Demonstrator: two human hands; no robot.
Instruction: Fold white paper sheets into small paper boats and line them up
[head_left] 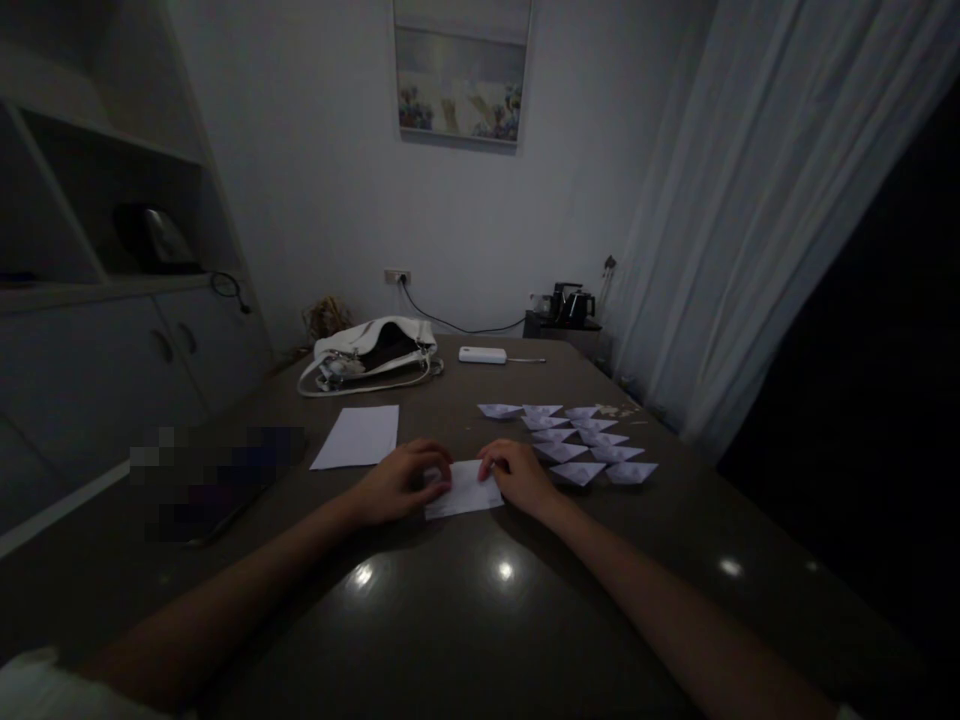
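Note:
A folded white sheet of paper (pixel 466 492) lies on the dark table in front of me. My left hand (pixel 401 484) curls around its left end, thumb low and fingers over the top edge. At the right end, my right hand (pixel 523 477) has bent fingers pressed on the paper's upper corner. To the right of it stand several folded paper boats (pixel 577 472) in rows. Left of my hands, a stack of plain white paper (pixel 360 436) lies flat.
A white handbag (pixel 375 352) lies at the back left, gaping. Farther back is a white power strip or charger (pixel 482 355) with a short cable. A dark, partly blurred object (pixel 232 485) sits at the left. Small scraps (pixel 616 410) lie by the right edge.

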